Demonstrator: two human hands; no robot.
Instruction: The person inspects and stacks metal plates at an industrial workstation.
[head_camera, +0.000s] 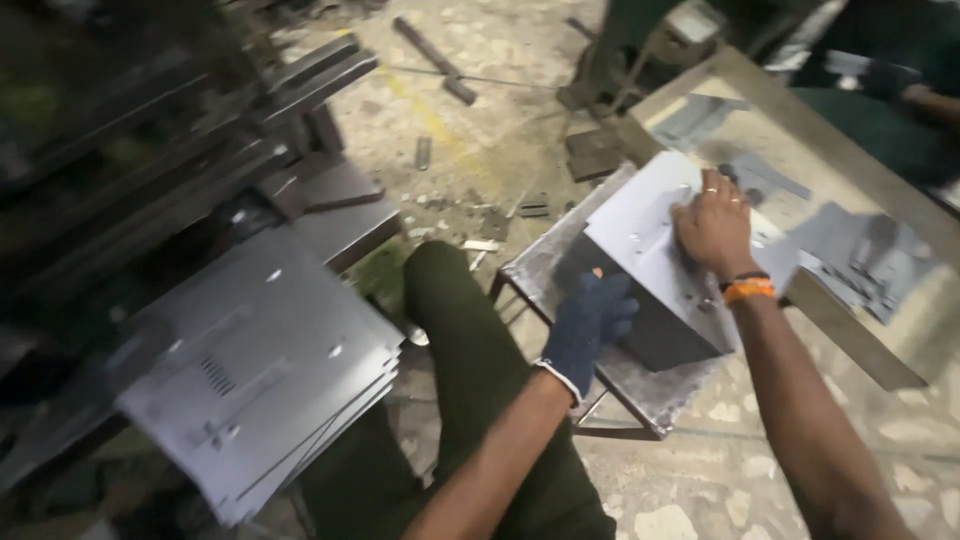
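A stack of grey sheet-metal plates (648, 215) lies on a small metal stand (540, 262) in front of me. My left hand (590, 322), in a dark blue glove, presses against the dark near side of the stack. My right hand (714, 228) is bare, with rings and an orange wristband. It rests flat on the top plate, fingers curled over its far edge.
A second pile of punched grey plates (265, 365) sits at my left, beside a dark metal rack (150, 130). My green trouser leg (470, 370) is between them. A wood-framed table (800, 125) with metal pieces is at right; another person's sleeve (905, 75) is beyond it. Scrap litters the floor.
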